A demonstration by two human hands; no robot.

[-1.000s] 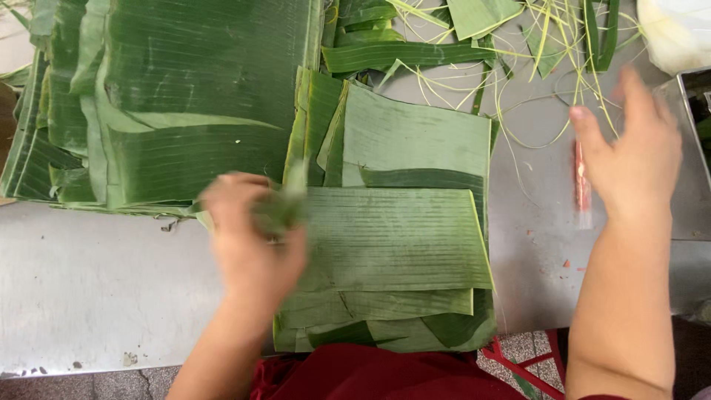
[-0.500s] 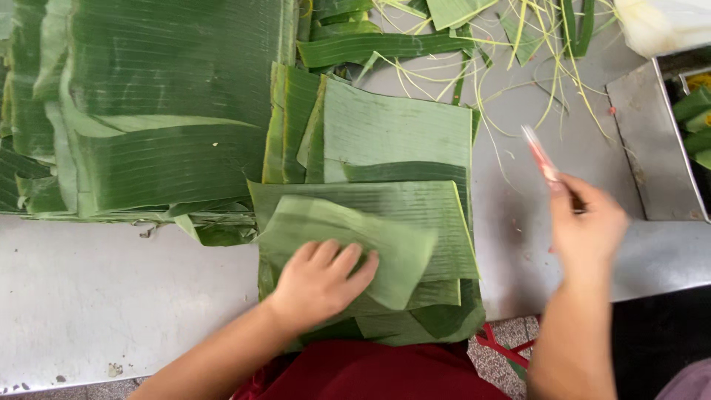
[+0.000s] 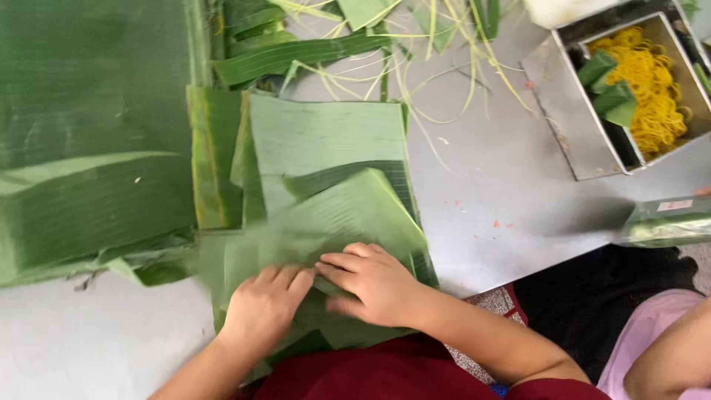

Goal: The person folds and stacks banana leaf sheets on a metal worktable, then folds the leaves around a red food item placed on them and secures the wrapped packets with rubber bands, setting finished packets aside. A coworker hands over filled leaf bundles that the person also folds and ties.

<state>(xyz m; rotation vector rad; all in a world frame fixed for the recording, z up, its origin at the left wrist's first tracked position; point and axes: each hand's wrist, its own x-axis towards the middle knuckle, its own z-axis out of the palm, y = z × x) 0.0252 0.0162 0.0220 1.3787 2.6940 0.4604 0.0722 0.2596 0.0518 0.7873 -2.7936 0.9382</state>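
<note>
Your left hand [image 3: 263, 311] and right hand [image 3: 374, 285] are pressing flat, fingers spread, on the banana leaf piece [image 3: 348, 215] atop the desk [image 3: 503, 185] stack; being thin, limp and tear-prone, it is probably best lifted by an edge.

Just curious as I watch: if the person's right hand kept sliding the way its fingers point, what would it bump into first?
The right hand points left across the leaf piece, so it would likely meet the left hand first; their fingertips are almost touching.
</note>
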